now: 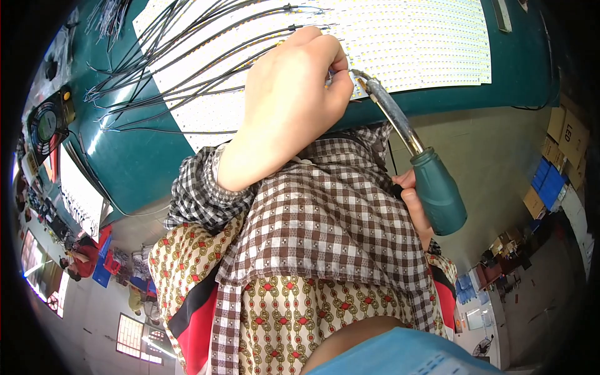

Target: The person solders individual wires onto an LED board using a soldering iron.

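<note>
A white sheet of LED boards, dotted with rows of small yellow chips, lies on the green table. Over its near edge my left hand is closed, thumb and forefinger pinched together; what they pinch is mostly hidden. Several black cables with thin bare wire ends run from the left across the boards, some passing under this hand. My right hand grips the soldering iron by its green handle, which hides most of the fingers. The iron's bent metal tip reaches up-left, close beside the left fingertips.
At the table's left stands a small black fan. More loose cables lie at the far left. The green table's edge runs just in front of me. Cardboard boxes and blue bins are stacked at right. People sit farther off at left.
</note>
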Action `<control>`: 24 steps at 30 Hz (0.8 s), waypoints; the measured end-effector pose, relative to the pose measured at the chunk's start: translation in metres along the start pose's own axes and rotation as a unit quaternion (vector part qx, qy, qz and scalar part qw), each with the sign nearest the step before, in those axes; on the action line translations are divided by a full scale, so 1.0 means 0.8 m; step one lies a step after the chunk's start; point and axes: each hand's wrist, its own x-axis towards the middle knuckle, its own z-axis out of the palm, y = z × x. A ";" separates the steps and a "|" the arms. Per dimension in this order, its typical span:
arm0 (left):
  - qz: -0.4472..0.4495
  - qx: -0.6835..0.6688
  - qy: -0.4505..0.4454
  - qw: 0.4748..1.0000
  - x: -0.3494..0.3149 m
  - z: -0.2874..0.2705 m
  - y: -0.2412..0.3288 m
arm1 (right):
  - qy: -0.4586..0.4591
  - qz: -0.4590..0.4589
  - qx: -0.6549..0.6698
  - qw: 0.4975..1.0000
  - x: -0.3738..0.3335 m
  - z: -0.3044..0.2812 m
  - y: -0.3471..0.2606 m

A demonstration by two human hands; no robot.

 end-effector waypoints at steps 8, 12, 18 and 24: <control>0.001 -0.002 -0.004 1.000 0.001 -0.001 0.000 | -0.005 -0.039 -0.019 0.999 0.005 -0.002 -0.009; 0.007 0.000 0.002 1.000 0.001 -0.001 -0.002 | 0.033 -0.025 0.035 0.999 0.004 0.006 -0.010; -0.007 0.008 -0.011 1.000 -0.002 -0.004 0.000 | 0.001 -0.061 0.083 0.995 0.017 0.005 -0.022; 0.141 0.062 0.121 0.981 -0.021 -0.035 -0.005 | -0.018 -0.097 0.048 0.994 0.019 -0.006 -0.024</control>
